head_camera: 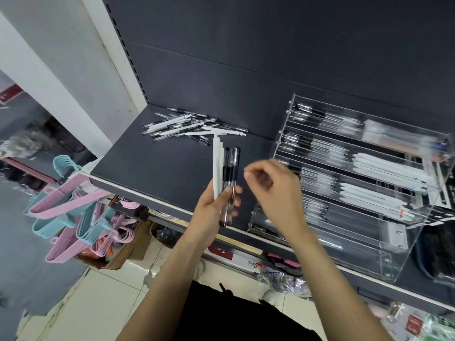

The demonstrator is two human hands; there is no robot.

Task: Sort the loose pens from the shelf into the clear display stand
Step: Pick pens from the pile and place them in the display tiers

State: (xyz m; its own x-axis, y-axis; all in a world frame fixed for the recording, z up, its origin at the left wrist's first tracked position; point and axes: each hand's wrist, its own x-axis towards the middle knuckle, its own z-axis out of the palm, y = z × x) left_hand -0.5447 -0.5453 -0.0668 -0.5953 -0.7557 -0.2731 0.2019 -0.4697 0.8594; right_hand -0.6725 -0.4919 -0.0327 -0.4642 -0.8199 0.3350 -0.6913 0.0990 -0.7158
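The left hand (216, 205) holds a bundle of pens (226, 175) upright over the front edge of the shelf (157, 166). Its fingers are clamped around the lower half of the bundle; the thumb presses the front of the barrels. The bundle mixes white pens with clear pens that have black grips.

The right hand (273, 190) is at 3 o'clock from the bundle, near it but not touching. It carries nothing visible. Its fingers are curled with the tips drawn close together; motion blur prevents a firmer reading.

The remaining loose pens (187, 126) lie in a crossed pile on the shelf at 11 o'clock from the bundle, well apart from both hands. The clear display stand (369, 173) sits on the same shelf at 3 o'clock from the hands. Its tiers already hold clear pens toward the left and white pens toward the right.

Handling, as judged:
- Each pen is light and stiff, with a smooth barrel likely to slip.
- Take one pen near mid-barrel, or at the black grip where fitted.
- Draw it lengthwise out of the bundle to avoid spilling the rest.
- The stand appears to be rigid, thin clear plastic; lay pens in rather than drop them.
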